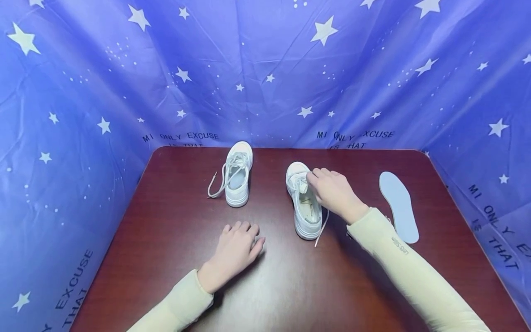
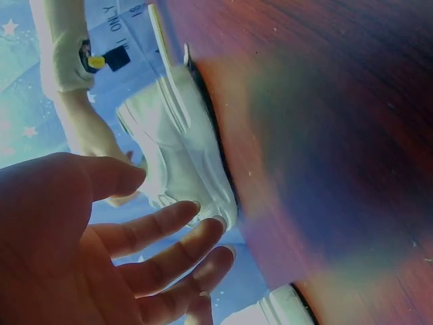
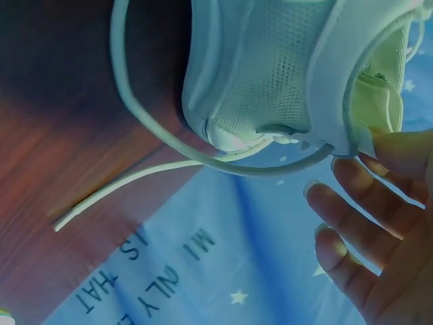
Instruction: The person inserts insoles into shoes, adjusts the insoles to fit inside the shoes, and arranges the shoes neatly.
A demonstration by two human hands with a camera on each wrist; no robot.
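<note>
A white lace-up sneaker (image 1: 308,229) stands on the table with its toe pointing away and its laces loosened. My right hand (image 1: 333,193) is at its right side and pinches the upper beside the lace holes between thumb and fingers. In the right wrist view the thumb (image 3: 402,152) lies against the edge of the opening, and a loose lace (image 3: 159,132) loops past the mesh side. My left hand (image 1: 234,251) hovers over the table in front of the shoes, fingers loosely bent and holding nothing.
A second white sneaker (image 1: 237,200) stands farther back on the left, its lace trailing left and a grey-blue insole (image 1: 237,180) inside. On the right lies a light blue insole (image 1: 400,207). A blue star-printed curtain (image 1: 265,60) surrounds the reddish-brown table (image 1: 166,240).
</note>
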